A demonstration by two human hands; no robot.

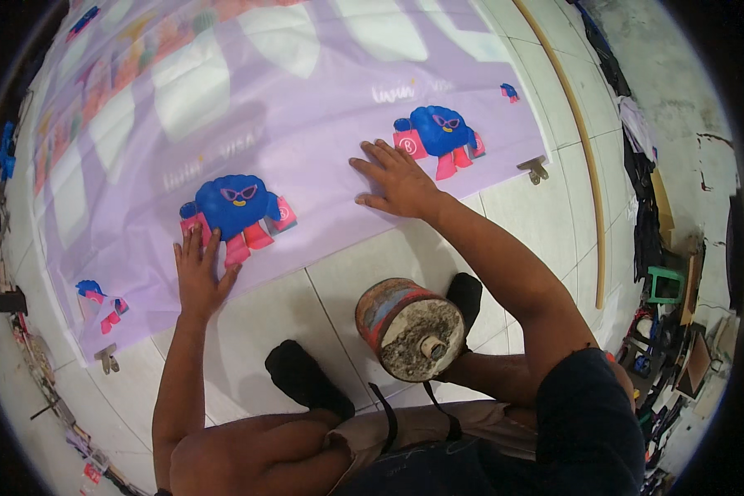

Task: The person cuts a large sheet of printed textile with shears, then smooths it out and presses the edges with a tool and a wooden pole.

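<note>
A large lilac printed banner [322, 174] lies spread over the tiled floor, with blue and pink cartoon figures along its near edge. My left hand [200, 269] rests flat at that edge, fingers apart, touching the pink bag of the left figure [238, 207]. Further right, my right hand [397, 178] presses flat on the sheet beside the right figure [441, 136], its fingers spread. Metal clips grip the banner's corners: one clip [107, 358] at the near left, another clip [534, 169] at the right. Neither hand holds anything.
Between my feet and the banner stands a paint-stained can filled with hardened cement [417, 335]. A long wooden pole [589, 157] lies on the tiles to the right. Beyond it are a green plastic stool [664, 283] and clutter along the wall. More clutter lines the left side.
</note>
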